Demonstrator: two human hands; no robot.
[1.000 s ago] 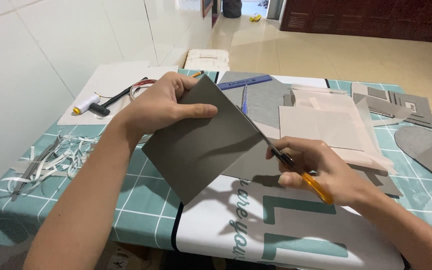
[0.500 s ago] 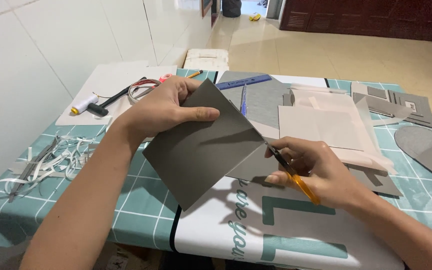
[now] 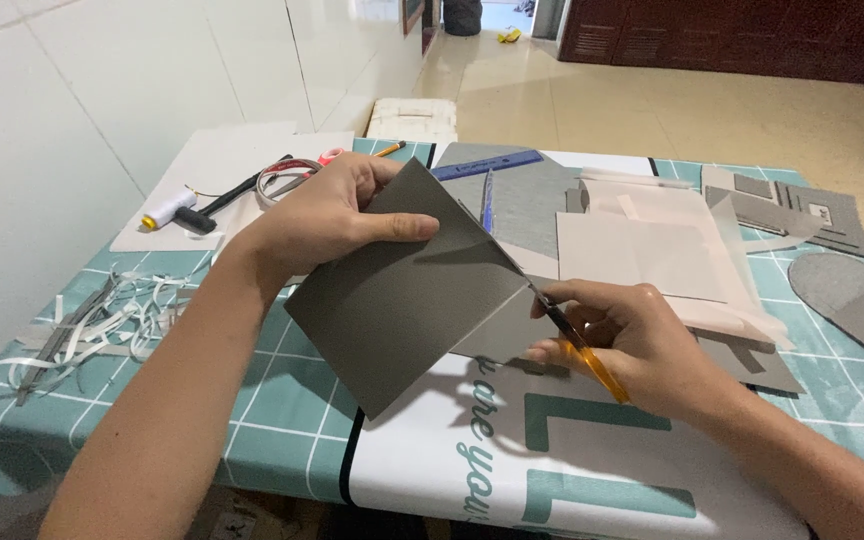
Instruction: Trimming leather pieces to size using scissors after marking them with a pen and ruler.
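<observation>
**Grey card held up on a corner while scissors are biting into its right edge**

The left hand is gripping the upper corner of a dark grey square sheet of stiff card, thumb laid flat across the front face and the other fingers tucked behind. It is holding the sheet tilted like a diamond and lifted clear of the tabletop, which is probably keeping the edge free so blades can pass on both sides of it. The sheet is hanging between the two hands, above the teal gridded cutting mat and the white printed panel at the near edge.

The right hand is closed around the yellow-orange handles of a pair of scissors, whose dark blades are meeting the card's right edge; a lighter grey flap seems to be parting from the sheet just below them. How wide the blades are standing cannot be told.

Finished or waiting pieces are lying well apart from the cut: pale beige card rectangles to the right, a blue plastic ruler beyond the sheet, and more grey card shapes at the far right. A heap of thin white paper offcuts is sitting at the left, out of the working space, with a black-handled tool with a white tip on a pale board behind the left hand.
</observation>
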